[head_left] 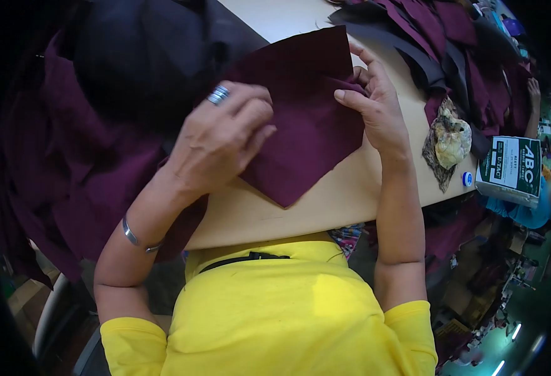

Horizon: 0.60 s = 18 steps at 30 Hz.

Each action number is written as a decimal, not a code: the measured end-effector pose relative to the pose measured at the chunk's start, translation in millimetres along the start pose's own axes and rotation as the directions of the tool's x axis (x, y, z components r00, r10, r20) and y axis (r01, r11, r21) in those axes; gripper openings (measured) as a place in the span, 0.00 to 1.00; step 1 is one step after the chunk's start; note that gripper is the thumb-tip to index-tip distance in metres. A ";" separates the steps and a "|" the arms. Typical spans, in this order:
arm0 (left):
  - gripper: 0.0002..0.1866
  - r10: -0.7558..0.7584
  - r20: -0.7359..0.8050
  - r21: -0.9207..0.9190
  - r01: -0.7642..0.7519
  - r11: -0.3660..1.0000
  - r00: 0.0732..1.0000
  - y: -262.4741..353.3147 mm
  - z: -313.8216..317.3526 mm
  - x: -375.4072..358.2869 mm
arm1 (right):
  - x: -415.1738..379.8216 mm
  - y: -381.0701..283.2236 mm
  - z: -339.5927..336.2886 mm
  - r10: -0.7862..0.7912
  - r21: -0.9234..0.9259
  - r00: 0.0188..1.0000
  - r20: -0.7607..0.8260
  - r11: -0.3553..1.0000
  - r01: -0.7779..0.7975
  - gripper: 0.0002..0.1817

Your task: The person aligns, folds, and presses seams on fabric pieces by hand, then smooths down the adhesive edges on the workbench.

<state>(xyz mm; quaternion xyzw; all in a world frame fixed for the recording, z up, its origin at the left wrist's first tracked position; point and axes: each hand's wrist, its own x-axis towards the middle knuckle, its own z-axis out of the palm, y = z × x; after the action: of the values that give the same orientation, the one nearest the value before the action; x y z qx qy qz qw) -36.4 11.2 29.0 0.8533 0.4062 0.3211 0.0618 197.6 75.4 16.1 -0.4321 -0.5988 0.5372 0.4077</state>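
A maroon fabric piece (313,135) with a pointed lower corner is held up above the pale table (288,222). My right hand (379,103) grips its right edge, thumb in front and fingers behind, and the cloth puckers there. In front of the piece's left side is my left hand (222,135), fingers curled in and slightly blurred. It wears a banded ring and a silver bracelet; whether cloth is between its fingertips is hidden.
Black fabric (144,69) and draped maroon fabric (87,163) pile up at the left. More cut pieces (422,31) lie at the upper right. On the right edge are a crumpled plastic bag (452,141), a small blue-capped jar (467,179) and an ABC box (508,169). Another person's hand (533,91) shows beyond.
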 end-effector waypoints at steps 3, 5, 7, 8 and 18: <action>0.15 -0.035 -0.139 0.097 0.049 0.994 0.990 -8.3 -7.2 13.0 | -2.1 -7.2 -3.2 0.036 0.238 0.999 0.006 0.971 -0.036 0.39; 0.19 -0.107 -0.156 0.049 0.116 0.992 0.982 -11.4 -7.3 20.2 | -2.5 -9.5 -6.2 0.037 0.344 0.999 0.026 0.938 -0.043 0.39; 0.28 -0.226 -0.114 -0.116 0.213 0.970 0.967 -13.6 -4.4 25.4 | -4.3 -12.7 -6.8 0.029 0.450 0.997 0.067 0.891 -0.056 0.39; 0.28 -0.287 -0.057 -0.182 0.272 0.945 0.956 -13.0 -4.4 28.6 | -5.9 -15.4 -6.4 0.020 0.503 0.995 0.098 0.862 -0.067 0.40; 0.22 -0.402 0.330 -0.510 0.520 0.686 0.854 -25.6 -13.7 33.0 | -6.8 3.7 -21.0 -0.104 0.562 0.986 0.131 0.827 0.013 0.37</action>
<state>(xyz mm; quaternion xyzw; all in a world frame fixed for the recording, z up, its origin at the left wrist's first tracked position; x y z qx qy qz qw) -46.0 50.3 46.9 0.6887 0.4820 0.3194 0.4374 219.9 75.1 14.1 -0.2317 -0.4584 0.7083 0.4843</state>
